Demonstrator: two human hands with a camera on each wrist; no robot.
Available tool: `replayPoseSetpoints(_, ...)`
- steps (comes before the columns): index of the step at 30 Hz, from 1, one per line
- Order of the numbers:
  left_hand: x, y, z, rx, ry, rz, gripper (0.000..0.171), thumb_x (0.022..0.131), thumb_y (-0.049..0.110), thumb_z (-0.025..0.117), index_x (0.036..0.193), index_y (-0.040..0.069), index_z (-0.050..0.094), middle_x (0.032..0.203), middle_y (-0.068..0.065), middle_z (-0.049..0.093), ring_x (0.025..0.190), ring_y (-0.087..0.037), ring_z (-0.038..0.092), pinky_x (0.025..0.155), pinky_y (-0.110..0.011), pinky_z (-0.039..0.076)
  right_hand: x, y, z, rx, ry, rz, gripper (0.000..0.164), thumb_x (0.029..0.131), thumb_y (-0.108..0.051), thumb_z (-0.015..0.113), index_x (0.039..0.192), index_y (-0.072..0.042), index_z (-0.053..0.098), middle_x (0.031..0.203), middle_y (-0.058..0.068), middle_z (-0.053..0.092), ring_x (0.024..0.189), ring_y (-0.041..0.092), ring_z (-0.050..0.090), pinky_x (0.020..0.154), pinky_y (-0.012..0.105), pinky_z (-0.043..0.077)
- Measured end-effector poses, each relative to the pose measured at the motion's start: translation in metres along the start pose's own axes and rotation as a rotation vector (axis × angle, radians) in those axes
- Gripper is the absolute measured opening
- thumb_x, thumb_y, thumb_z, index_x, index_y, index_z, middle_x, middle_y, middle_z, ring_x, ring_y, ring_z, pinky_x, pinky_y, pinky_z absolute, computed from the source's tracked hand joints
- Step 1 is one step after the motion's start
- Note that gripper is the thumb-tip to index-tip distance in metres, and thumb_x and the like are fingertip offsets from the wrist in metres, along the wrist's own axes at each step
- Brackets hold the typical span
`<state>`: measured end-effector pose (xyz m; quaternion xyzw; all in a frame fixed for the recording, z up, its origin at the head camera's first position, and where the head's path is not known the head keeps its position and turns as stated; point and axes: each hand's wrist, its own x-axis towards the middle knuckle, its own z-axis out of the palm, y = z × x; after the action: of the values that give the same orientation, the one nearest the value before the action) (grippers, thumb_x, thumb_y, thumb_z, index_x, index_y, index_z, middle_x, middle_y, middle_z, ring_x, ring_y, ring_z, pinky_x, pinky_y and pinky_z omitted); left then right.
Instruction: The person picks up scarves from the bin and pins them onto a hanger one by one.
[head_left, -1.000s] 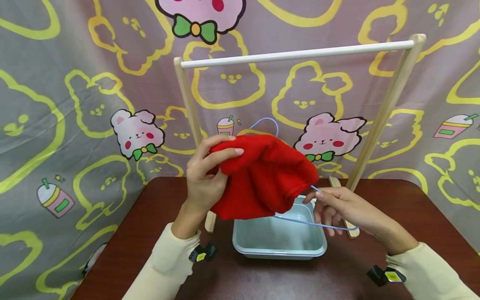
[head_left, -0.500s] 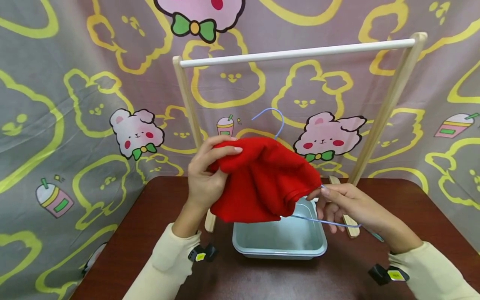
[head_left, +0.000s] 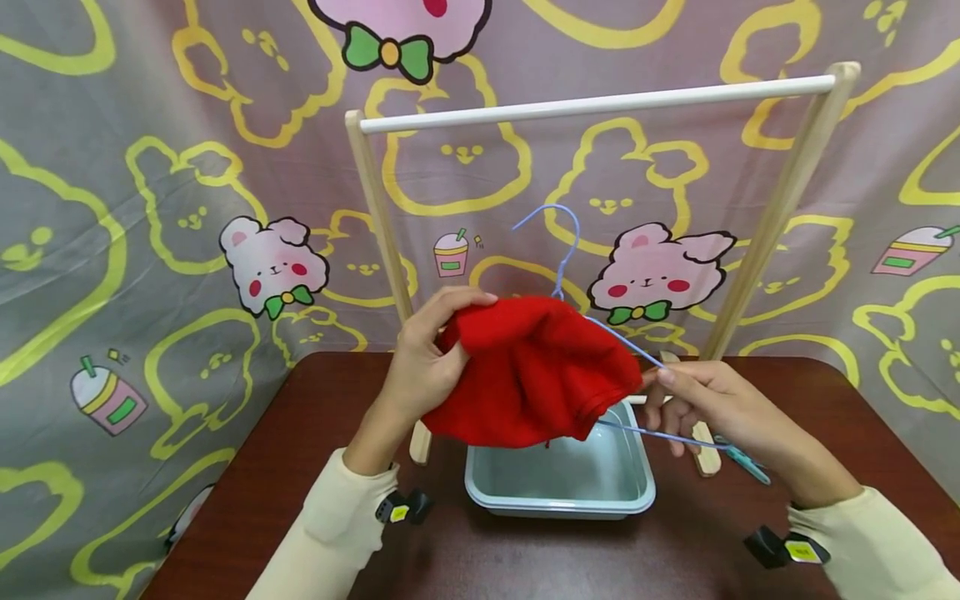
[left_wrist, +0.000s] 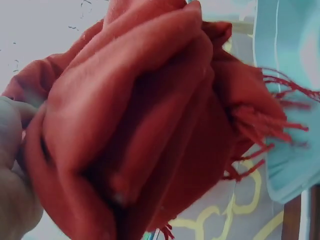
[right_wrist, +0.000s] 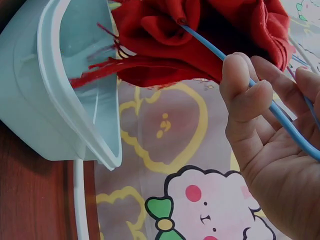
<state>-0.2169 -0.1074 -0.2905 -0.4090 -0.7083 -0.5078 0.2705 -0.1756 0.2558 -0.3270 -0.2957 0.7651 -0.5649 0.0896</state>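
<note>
A red fringed scarf (head_left: pixel 536 375) is bunched in the air, its folds filling much of the left wrist view. My left hand (head_left: pixel 427 358) grips its left side, thumb beneath and fingers over the top. A thin blue wire hanger (head_left: pixel 567 254) passes into or behind the scarf; its hook stands up above the cloth. With thumb and fingers my right hand (head_left: pixel 720 408) pinches the hanger's upper arm near the scarf's right edge. The lower bar slants past that hand. In the right wrist view the blue wire (right_wrist: pixel 215 47) enters a fold, and red fringe (right_wrist: pixel 97 72) dangles beside the basin.
A pale blue basin (head_left: pixel 558 505) stands on the dark brown table (head_left: pixel 300 492) under the scarf. Behind it rises a wooden rack with a white rod (head_left: pixel 600 106). A slim teal object (head_left: pixel 744 462) lies near the right wrist. A patterned curtain (head_left: pixel 465 208) closes off the back.
The hanger's hook has risen and shifted right, showing more above the scarf. My right hand has moved slightly right along with it; my left hand has moved slightly right and down with the scarf.
</note>
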Motion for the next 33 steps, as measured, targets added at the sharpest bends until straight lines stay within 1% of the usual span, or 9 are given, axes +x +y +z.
replayPoseSetpoints(3, 0.000, 0.000, -0.003, 0.097, -0.030, 0.017, 0.039, 0.091, -0.015, 0.061, 0.123, 0.005, 0.070, 0.121, -0.011, 0.070, 0.112, -0.021, 0.066, 0.091, -0.027, 0.060, -0.002, -0.002, -0.002, -0.004, 0.014, 0.011, 0.035, 0.115, -0.012, 0.035, 0.119, -0.001, 0.068, 0.086, 0.011, 0.070, 0.058, 0.033, 0.070, 0.052, 0.041, 0.059)
replayPoseSetpoints(6, 0.000, 0.000, -0.006, 0.233, -0.061, 0.055, 0.039, 0.091, -0.013, 0.062, 0.123, 0.008, 0.071, 0.121, -0.008, 0.072, 0.111, -0.020, 0.067, 0.096, -0.033, 0.060, -0.002, -0.003, -0.004, -0.017, 0.036, 0.010, 0.036, 0.115, -0.013, 0.034, 0.117, 0.003, 0.067, 0.084, 0.008, 0.068, 0.059, 0.034, 0.070, 0.050, 0.041, 0.057)
replayPoseSetpoints(8, 0.000, 0.000, -0.006, 0.308, -0.077, 0.074, 0.039, 0.091, -0.011, 0.063, 0.122, 0.010, 0.072, 0.122, -0.006, 0.073, 0.113, -0.020, 0.068, 0.098, -0.038, 0.060, -0.003, -0.003, -0.005, -0.023, 0.048, 0.011, 0.037, 0.115, -0.014, 0.035, 0.116, 0.002, 0.067, 0.084, 0.007, 0.069, 0.059, 0.035, 0.069, 0.050, 0.040, 0.057)
replayPoseSetpoints(13, -0.003, -0.001, -0.004, 0.359, -0.084, 0.069, 0.037, 0.092, -0.010, 0.063, 0.120, 0.011, 0.074, 0.121, -0.006, 0.074, 0.115, -0.021, 0.070, 0.099, -0.043, 0.061, -0.004, -0.003, -0.005, -0.024, 0.050, 0.018, 0.038, 0.115, -0.014, 0.034, 0.119, 0.008, 0.065, 0.084, 0.007, 0.068, 0.059, 0.034, 0.069, 0.050, 0.040, 0.057)
replayPoseSetpoints(16, -0.003, 0.000, -0.002, 0.346, -0.067, 0.053, 0.037, 0.092, -0.011, 0.062, 0.119, 0.010, 0.074, 0.119, -0.006, 0.074, 0.113, -0.020, 0.070, 0.099, -0.042, 0.060, -0.004, -0.003, -0.004, -0.036, 0.049, 0.025, 0.039, 0.115, -0.015, 0.035, 0.120, 0.012, 0.063, 0.084, 0.007, 0.068, 0.058, 0.032, 0.070, 0.049, 0.040, 0.057)
replayPoseSetpoints(19, -0.003, 0.000, -0.001, 0.324, -0.057, 0.041, 0.036, 0.093, -0.011, 0.061, 0.119, 0.011, 0.074, 0.118, -0.005, 0.074, 0.113, -0.020, 0.069, 0.099, -0.040, 0.059, -0.004, -0.004, -0.004, -0.042, 0.046, 0.027, 0.038, 0.115, -0.014, 0.035, 0.119, 0.009, 0.065, 0.084, 0.008, 0.068, 0.058, 0.034, 0.069, 0.049, 0.040, 0.057)
replayPoseSetpoints(22, -0.002, 0.000, 0.001, 0.265, -0.067, 0.024, 0.037, 0.093, -0.012, 0.057, 0.118, 0.010, 0.074, 0.118, -0.005, 0.074, 0.113, -0.020, 0.068, 0.102, -0.037, 0.058, -0.004, -0.004, -0.003, -0.043, 0.040, 0.028, 0.037, 0.115, -0.014, 0.035, 0.118, 0.003, 0.068, 0.084, 0.009, 0.068, 0.058, 0.035, 0.069, 0.049, 0.040, 0.057)
replayPoseSetpoints(27, -0.003, -0.004, 0.005, 0.142, -0.078, -0.025, 0.038, 0.094, -0.014, 0.053, 0.116, 0.008, 0.074, 0.117, -0.007, 0.073, 0.114, -0.020, 0.067, 0.104, -0.030, 0.055, -0.005, -0.002, -0.003, -0.025, 0.011, 0.045, 0.035, 0.115, -0.013, 0.037, 0.118, -0.003, 0.070, 0.082, 0.010, 0.069, 0.058, 0.034, 0.069, 0.048, 0.040, 0.056)
replayPoseSetpoints(33, -0.001, -0.001, 0.006, -0.078, -0.062, -0.081, 0.033, 0.095, -0.014, 0.054, 0.116, 0.005, 0.072, 0.117, -0.011, 0.071, 0.112, -0.021, 0.066, 0.094, -0.028, 0.058, -0.005, 0.002, -0.003, -0.004, -0.034, 0.029, 0.034, 0.114, -0.010, 0.035, 0.113, -0.005, 0.069, 0.080, 0.011, 0.069, 0.058, 0.033, 0.069, 0.050, 0.039, 0.057)
